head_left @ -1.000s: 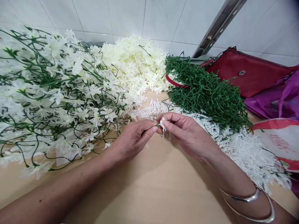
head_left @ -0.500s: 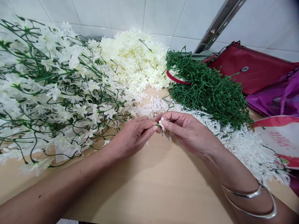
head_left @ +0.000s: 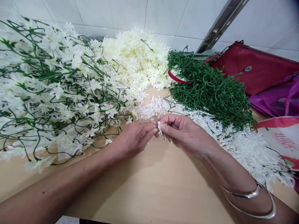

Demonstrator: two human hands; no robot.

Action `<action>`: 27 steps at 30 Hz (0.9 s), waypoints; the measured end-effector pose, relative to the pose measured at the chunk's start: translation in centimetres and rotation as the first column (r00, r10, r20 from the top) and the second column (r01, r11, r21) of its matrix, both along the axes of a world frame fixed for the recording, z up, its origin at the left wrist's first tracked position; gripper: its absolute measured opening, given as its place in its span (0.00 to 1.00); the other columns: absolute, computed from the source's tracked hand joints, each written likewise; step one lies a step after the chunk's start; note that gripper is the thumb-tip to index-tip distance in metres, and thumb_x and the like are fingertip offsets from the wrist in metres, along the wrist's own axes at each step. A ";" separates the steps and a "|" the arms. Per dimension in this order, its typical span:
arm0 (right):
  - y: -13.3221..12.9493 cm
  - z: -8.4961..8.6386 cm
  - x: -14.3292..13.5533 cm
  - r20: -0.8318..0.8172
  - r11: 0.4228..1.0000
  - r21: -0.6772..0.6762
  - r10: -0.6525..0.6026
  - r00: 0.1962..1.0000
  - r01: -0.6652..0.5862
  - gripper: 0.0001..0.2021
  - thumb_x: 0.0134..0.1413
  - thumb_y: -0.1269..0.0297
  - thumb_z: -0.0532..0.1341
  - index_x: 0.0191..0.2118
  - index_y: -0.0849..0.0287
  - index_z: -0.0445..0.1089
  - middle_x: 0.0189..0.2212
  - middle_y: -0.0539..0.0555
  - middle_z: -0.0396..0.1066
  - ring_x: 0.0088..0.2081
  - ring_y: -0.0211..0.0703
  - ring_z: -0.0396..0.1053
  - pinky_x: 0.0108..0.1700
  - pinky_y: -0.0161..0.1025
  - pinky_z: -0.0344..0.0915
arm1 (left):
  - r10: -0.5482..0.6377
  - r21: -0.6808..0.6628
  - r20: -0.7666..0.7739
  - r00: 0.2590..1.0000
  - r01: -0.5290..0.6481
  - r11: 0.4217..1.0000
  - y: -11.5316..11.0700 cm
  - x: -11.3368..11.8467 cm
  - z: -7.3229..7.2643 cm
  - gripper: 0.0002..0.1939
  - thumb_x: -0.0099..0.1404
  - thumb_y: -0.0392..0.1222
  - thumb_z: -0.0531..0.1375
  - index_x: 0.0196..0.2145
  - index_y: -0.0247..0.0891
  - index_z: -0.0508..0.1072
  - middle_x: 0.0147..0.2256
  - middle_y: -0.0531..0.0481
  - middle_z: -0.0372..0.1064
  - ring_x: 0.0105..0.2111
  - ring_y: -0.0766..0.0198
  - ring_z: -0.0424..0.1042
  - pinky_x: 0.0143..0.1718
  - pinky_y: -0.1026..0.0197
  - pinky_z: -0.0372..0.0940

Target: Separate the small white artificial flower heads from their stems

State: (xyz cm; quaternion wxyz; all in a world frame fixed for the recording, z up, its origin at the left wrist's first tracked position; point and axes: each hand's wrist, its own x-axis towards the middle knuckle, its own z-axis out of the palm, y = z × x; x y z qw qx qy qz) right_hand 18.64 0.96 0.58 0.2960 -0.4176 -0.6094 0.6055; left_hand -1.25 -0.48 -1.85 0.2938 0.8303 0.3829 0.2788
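Note:
Just above the table, my left hand (head_left: 136,137) and my right hand (head_left: 185,132) meet fingertip to fingertip. My left thumb and finger pinch a green plastic stem (head_left: 157,128), most of which the hand hides. On the end of that stem is a small white artificial flower (head_left: 159,124), pinched at its other side by my right thumb and forefinger. A few thin white stamens (head_left: 169,138) stick out below my right fingers; whether they are held there or lie behind is hard to tell. A silver bangle (head_left: 253,194) circles my right wrist.
Finished-looking white flowers on green stems (head_left: 70,93) pile up at left. Loose cream blossoms (head_left: 137,56) lie at the back, green stems (head_left: 210,90) at back right, white stamens (head_left: 254,152) along the right. Beyond are a red bag (head_left: 259,68), purple plastic (head_left: 277,96) and tiled wall (head_left: 161,15).
The white flower and stem have come closer together between my fingertips, and my right fingers have shifted slightly left. The whole view has moved a little.

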 end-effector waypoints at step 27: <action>0.0 -0.6 -0.4 -0.233 0.987 -0.145 -0.103 0.967 0.070 0.17 0.45 0.52 0.75 0.28 0.57 0.73 0.26 0.49 0.75 0.32 0.40 0.70 0.39 0.38 0.64 | 0.006 -0.122 0.189 0.982 0.018 0.992 0.0 0.2 1.1 0.13 0.74 0.37 0.51 0.33 0.36 0.72 0.30 0.54 0.65 0.31 0.66 0.66 0.37 0.65 0.60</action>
